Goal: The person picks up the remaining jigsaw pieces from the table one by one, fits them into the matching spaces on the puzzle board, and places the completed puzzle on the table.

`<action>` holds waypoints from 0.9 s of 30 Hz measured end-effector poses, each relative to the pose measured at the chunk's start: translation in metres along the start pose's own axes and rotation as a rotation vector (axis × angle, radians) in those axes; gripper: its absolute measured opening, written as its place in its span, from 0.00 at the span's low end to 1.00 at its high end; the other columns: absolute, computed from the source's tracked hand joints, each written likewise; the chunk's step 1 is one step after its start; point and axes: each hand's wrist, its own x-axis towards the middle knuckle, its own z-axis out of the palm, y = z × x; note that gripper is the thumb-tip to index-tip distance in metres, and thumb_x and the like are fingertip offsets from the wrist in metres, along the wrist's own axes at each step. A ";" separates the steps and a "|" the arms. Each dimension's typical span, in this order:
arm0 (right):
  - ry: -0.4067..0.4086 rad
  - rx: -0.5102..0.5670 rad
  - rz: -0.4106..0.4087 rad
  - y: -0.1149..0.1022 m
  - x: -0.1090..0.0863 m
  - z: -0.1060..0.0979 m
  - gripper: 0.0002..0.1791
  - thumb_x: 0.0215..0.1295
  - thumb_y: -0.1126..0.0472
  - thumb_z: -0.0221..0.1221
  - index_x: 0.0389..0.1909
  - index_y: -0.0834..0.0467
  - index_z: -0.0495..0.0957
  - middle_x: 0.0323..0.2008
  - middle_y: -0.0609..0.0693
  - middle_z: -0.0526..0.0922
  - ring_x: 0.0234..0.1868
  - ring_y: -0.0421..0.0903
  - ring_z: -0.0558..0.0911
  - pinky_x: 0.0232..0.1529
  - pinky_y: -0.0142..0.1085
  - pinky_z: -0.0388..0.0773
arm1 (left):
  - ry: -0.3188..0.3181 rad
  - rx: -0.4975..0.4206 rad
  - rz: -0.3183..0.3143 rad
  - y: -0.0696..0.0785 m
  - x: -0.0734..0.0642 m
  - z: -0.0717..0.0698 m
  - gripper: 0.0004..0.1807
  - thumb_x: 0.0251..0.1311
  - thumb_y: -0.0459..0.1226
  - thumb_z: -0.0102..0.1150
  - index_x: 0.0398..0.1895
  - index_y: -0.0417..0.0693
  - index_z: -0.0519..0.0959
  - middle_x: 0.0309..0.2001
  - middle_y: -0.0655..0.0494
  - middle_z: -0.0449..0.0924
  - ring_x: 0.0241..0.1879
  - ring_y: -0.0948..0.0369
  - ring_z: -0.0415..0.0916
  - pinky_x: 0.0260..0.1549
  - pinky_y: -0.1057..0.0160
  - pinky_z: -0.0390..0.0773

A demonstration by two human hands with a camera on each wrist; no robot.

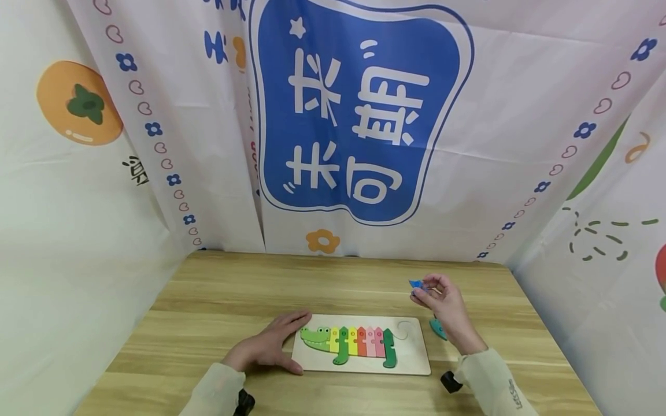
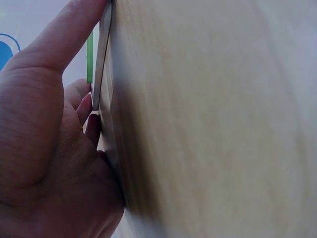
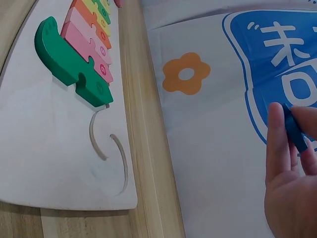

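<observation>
A white printed cloth (image 1: 520, 104) hangs behind the counter (image 1: 234, 283), carrying a large blue panel (image 1: 442, 52) with white characters. The counter has a wood-grain top, and on its near half lies a pale rectangular board (image 1: 411, 361). The left hand (image 1: 270, 345) spreads its thumb and fingers around the board's left end, touching its edge. The right hand (image 1: 441, 299), raised beyond the board's far right corner, pinches a small blue piece (image 1: 417, 284) between thumb and fingers.

Coloured pieces sit in a row on the board as a crocodile: the green head (image 1: 314, 340) at left, then yellow, a green leg, yellow, orange-red, two pinks, and a dark green leg piece (image 1: 389, 349). To the right of that leg, the board shows a thin curved outline (image 1: 403, 331). A teal piece (image 1: 437, 329) lies on the counter just beside the board's right edge, partly hidden by the right wrist.
</observation>
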 end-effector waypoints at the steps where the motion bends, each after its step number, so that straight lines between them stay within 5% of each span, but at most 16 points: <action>1: -0.017 -0.002 0.001 0.001 0.000 0.000 0.18 0.74 0.71 0.58 0.61 0.66 0.69 0.43 0.50 0.74 0.44 0.40 0.87 0.53 0.35 0.85 | 0.000 0.000 0.002 0.000 0.000 0.000 0.64 0.48 0.56 0.81 0.85 0.54 0.52 0.84 0.49 0.44 0.81 0.38 0.42 0.71 0.27 0.52; 5: -0.055 -0.087 0.002 0.004 0.001 -0.002 0.21 0.77 0.66 0.57 0.67 0.67 0.70 0.48 0.56 0.76 0.47 0.40 0.86 0.55 0.34 0.83 | -0.001 0.006 0.009 -0.002 0.000 0.000 0.64 0.49 0.56 0.80 0.85 0.53 0.52 0.84 0.48 0.45 0.81 0.39 0.42 0.71 0.28 0.53; 11: 0.013 -0.228 0.032 0.006 0.001 -0.001 0.20 0.76 0.60 0.60 0.63 0.65 0.76 0.46 0.51 0.82 0.42 0.42 0.81 0.47 0.35 0.82 | -0.001 0.004 0.005 -0.003 0.001 0.001 0.64 0.49 0.56 0.80 0.85 0.54 0.52 0.84 0.49 0.45 0.81 0.38 0.42 0.71 0.27 0.52; 27: -0.067 -0.176 0.110 0.007 -0.004 0.000 0.20 0.76 0.68 0.59 0.64 0.69 0.75 0.49 0.59 0.78 0.46 0.49 0.88 0.54 0.47 0.85 | 0.001 0.001 0.003 -0.003 0.001 0.001 0.64 0.48 0.57 0.80 0.85 0.55 0.52 0.84 0.50 0.45 0.81 0.39 0.42 0.71 0.28 0.52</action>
